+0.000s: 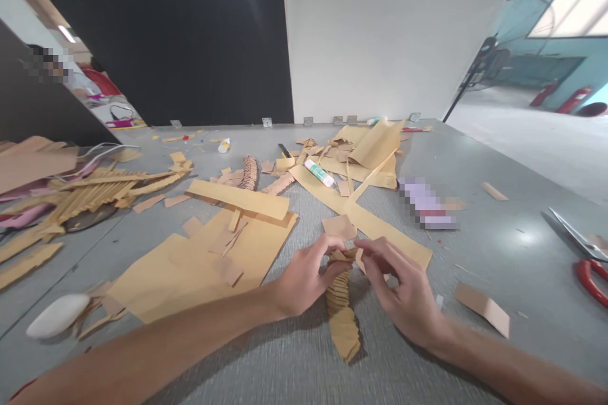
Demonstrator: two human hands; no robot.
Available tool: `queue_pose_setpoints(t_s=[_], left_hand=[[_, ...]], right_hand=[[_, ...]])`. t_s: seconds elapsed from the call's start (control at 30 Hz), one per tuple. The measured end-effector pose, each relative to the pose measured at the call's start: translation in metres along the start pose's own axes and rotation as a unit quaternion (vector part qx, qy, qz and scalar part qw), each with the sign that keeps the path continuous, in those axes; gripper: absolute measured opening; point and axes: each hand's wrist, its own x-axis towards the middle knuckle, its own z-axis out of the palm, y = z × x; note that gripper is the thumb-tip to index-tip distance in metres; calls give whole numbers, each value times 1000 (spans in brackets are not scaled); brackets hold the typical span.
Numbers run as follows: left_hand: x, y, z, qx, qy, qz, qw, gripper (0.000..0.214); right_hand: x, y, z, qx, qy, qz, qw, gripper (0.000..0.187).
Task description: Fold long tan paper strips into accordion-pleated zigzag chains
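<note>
Near the front of the grey table, my left hand point(306, 275) is closed on the upper end of a folded brown paper strip point(339, 304), pleated like an accordion. The strip hangs toward me, its wider lower end resting on or close to the table. My right hand point(396, 281) is at the same upper end, thumb and forefinger pinched together at the paper's edge. A small square of brown paper point(339, 226) lies just beyond my fingertips. Left of my left hand is a large brown paper sheet point(166, 272) with scraps on it.
A glue stick point(319, 173) lies among paper pieces farther back. Red-handled scissors point(589, 266) are at the right edge, a white computer mouse point(57, 315) at the left. Several pleated paper strips point(95, 196) pile up at left. A black and white panel point(213, 31) borders the table's back.
</note>
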Motion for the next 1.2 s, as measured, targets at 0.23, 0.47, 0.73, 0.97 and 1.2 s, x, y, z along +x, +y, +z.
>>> queue_pose_setpoints(t_s=[0.23,0.47,0.73,0.97,1.2], left_hand=[[5,0,-5,-17,-33,26,999,17],[11,2,-8,-68,-83,89,990,2],[13,5,-13,-45,-115,135,983,9],[11,6,-15,-16,-107,156,982,12],[4,-4,-13,-17,-126,183,975,18]], right_hand=[[2,-2,-2,18,-28,-61,998,24],[-2,1,-1,31,-16,-33,999,21],[-1,4,-1,51,-7,45,998,15],[1,2,-2,35,-27,-15,999,13],[1,1,-7,94,-57,-59,992,10]])
